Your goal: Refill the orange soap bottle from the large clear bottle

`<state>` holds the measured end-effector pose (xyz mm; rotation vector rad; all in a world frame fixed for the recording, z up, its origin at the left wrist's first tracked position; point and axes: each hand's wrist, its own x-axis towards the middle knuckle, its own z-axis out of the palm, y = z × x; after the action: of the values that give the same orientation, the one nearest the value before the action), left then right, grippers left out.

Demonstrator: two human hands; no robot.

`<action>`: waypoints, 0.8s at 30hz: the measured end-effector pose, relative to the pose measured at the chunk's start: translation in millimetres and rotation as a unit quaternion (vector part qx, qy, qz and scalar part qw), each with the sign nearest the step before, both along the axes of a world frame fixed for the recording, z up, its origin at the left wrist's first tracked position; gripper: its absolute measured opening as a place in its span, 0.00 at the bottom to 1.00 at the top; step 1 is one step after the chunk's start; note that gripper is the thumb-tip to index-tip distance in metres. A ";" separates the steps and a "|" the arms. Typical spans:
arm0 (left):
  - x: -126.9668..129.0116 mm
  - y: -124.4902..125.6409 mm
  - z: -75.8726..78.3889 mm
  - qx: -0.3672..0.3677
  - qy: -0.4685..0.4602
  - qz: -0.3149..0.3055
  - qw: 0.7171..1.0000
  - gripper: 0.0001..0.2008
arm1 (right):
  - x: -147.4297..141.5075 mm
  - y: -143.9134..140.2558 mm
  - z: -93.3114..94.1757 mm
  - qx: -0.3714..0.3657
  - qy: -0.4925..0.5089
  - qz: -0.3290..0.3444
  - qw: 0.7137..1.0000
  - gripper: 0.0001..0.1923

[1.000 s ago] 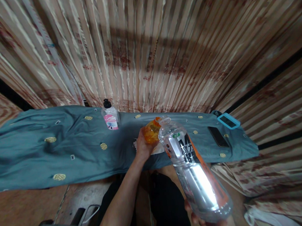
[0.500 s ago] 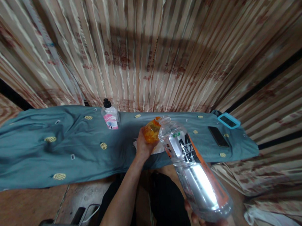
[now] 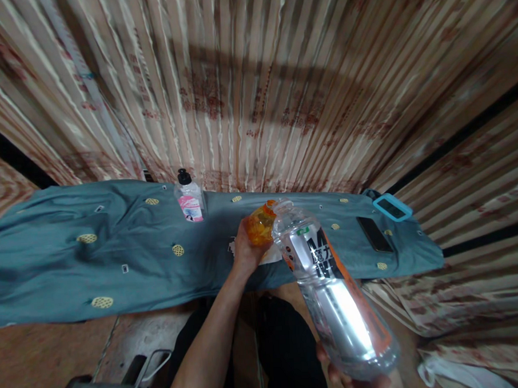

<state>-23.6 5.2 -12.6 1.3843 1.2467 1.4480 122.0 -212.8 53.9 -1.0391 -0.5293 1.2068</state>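
My left hand (image 3: 246, 252) is wrapped round an orange, see-through bottle (image 3: 260, 225), held over the cloth-covered table. In my right hand (image 3: 353, 381) is the base of a large clear plastic bottle (image 3: 332, 294) with an orange and black label. That bottle is tilted, its uncapped mouth up against the top of the orange one. Whether liquid passes between them I cannot make out. Under the left hand lies something white and flat (image 3: 272, 254), partly hidden.
A clear pump bottle (image 3: 191, 205) with a black top and pink label stands at the back left. A dark phone (image 3: 374, 235) and a blue-framed device (image 3: 392, 207) lie at the right on the green cloth (image 3: 146, 267). Curtains (image 3: 255, 102) hang behind and at the right.
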 end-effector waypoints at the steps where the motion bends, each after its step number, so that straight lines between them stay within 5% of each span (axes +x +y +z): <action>1: -0.1 -0.2 0.6 0.001 0.004 0.000 1.000 0.31 | -1.1 0.7 1.6 -0.002 0.006 -0.005 1.000 0.38; 5: -1.1 -1.4 3.2 0.011 0.021 0.007 1.000 0.30 | -7.9 2.0 10.3 0.000 0.018 -0.011 1.000 0.48; 15: -0.8 -1.1 1.6 0.007 0.003 0.002 1.000 0.30 | -1.0 -2.0 4.7 -0.004 -0.004 0.011 1.000 0.42; 21: 0.3 0.4 -1.8 0.014 -0.015 -0.004 1.000 0.29 | -3.1 0.9 7.6 -0.013 0.011 0.003 1.000 0.51; 24: -0.5 -0.4 1.1 0.010 -0.010 -0.004 1.000 0.30 | -3.4 0.6 8.1 0.000 0.019 -0.004 1.000 0.41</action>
<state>-24.0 4.8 -11.6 1.3821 1.2159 1.4690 118.6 -212.2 62.0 -1.0149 -0.4958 1.2166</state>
